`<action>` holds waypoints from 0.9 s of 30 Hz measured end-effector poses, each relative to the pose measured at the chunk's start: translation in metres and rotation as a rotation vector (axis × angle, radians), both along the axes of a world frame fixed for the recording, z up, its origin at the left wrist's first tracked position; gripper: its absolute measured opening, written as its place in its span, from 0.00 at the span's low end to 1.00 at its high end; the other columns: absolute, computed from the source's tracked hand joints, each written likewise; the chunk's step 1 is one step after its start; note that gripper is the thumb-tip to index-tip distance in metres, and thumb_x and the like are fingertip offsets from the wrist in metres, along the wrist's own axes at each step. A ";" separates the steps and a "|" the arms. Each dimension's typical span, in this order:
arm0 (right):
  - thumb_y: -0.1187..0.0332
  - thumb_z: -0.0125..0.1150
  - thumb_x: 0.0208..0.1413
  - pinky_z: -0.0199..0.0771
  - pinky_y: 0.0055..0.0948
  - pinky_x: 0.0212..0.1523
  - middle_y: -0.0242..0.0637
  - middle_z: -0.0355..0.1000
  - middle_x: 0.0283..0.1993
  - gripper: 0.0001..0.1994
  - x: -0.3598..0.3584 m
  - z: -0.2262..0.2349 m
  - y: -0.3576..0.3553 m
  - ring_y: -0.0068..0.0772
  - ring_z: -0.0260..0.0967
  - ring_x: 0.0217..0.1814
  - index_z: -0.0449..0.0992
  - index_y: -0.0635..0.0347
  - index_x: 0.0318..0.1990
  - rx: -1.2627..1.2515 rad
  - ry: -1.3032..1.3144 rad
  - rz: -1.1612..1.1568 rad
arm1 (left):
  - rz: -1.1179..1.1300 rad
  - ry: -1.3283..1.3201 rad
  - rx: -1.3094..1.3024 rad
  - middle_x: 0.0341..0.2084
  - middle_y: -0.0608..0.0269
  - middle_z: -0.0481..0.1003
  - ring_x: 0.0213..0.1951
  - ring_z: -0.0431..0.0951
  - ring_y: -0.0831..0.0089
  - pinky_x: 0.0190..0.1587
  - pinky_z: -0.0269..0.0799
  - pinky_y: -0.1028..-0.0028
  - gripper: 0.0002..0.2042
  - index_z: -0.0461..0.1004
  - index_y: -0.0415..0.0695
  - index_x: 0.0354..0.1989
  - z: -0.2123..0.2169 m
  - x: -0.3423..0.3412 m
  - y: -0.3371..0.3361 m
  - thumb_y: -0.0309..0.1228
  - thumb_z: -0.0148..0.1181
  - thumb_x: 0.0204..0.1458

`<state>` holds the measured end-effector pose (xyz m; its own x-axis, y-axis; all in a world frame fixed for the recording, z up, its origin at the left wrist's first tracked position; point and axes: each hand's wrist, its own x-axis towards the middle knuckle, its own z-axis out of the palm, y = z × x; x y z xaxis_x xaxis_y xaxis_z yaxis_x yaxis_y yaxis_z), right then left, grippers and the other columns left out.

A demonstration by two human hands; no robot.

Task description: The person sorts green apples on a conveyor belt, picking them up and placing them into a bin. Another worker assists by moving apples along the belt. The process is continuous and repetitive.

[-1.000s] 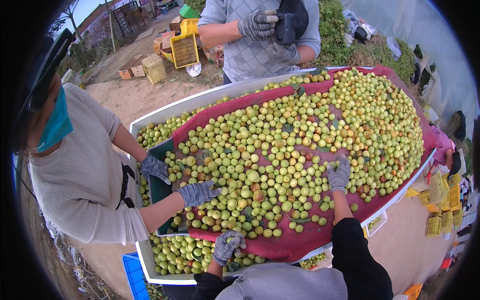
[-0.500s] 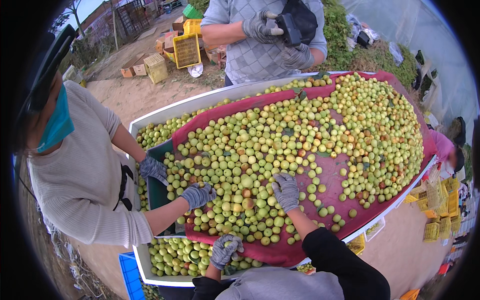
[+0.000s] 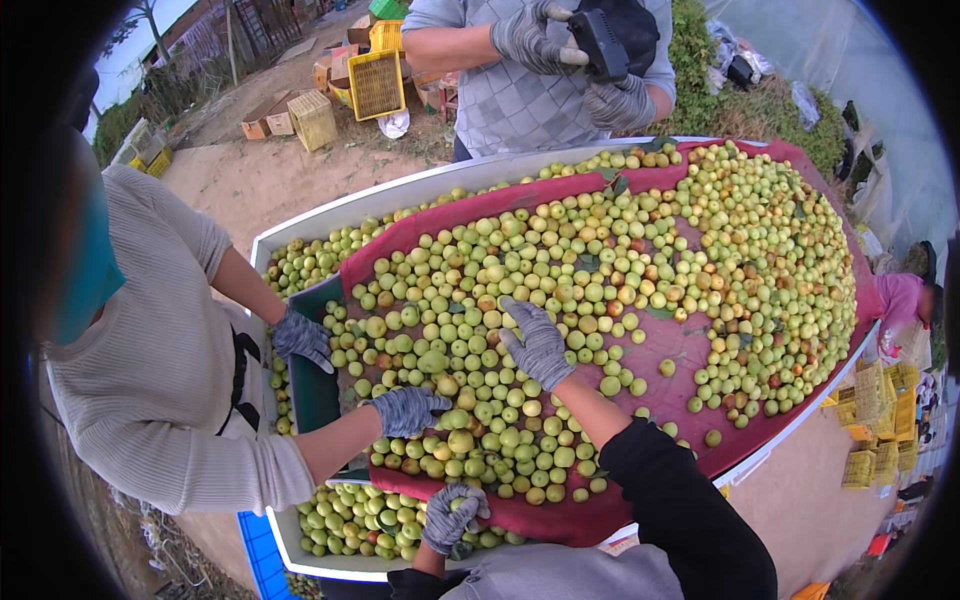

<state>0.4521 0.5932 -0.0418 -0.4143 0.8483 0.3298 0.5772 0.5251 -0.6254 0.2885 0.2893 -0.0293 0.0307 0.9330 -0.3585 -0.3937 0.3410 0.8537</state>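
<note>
Small round green fruits (image 3: 480, 350), like jujubes, some blushed red-brown, lie over a dark red cloth (image 3: 690, 350) on a long sorting table. My right hand (image 3: 537, 345), in a grey striped glove, reaches over them with its fingers stretched and touching the fruits in the middle. My left hand (image 3: 447, 525), gloved alike, is curled at the near edge of the cloth. A green fruit (image 3: 458, 503) shows between its fingers. Below it, more fruits (image 3: 350, 520) fill a white-walled side channel.
At the left, a co-worker's gloved hands (image 3: 410, 411) work among the fruits beside a dark green chute (image 3: 315, 380). Across the table, a person holds a black device and cap (image 3: 605, 45). A blue crate (image 3: 262, 560) stands near left; yellow crates (image 3: 375, 85) are stacked beyond.
My right hand has moved left and farther across the fruits. My left hand stays near the cloth's edge. The co-worker's nearer hand has shifted right, and the whole view has moved slightly.
</note>
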 end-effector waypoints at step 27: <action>0.39 0.44 0.58 0.46 0.50 0.69 0.35 0.53 0.72 0.36 -0.070 -0.018 -0.027 0.48 0.48 0.73 0.55 0.48 0.70 0.021 -0.737 0.098 | -0.024 0.025 0.013 0.30 0.58 0.78 0.29 0.80 0.74 0.27 0.76 0.80 0.11 0.75 0.37 0.42 -0.003 0.003 0.001 0.32 0.57 0.59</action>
